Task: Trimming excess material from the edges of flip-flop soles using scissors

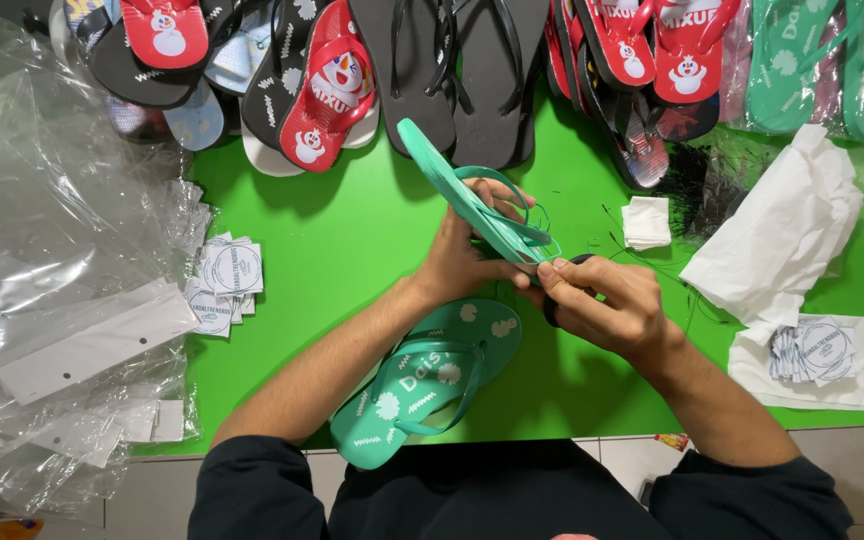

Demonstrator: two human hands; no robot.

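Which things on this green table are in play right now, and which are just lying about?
In hand:
- left hand holding up a teal flip-flop
- right hand at its heel, pinching a dark object I can't identify
- matching flip-flop lying below the hands

Lying about:
- round tags
- clear bags
- red and black flip-flops
- white paper

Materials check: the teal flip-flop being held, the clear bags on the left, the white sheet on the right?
Teal flip-flop in the hands: looks like matte foam rubber, thin and slightly flexed; its straps look glossier, probably soft plastic. Clear bags at the left: thin plastic film, see-through, creased, with glare. Crumpled white sheet at the right: likely tissue paper, opaque, matte, soft folds.
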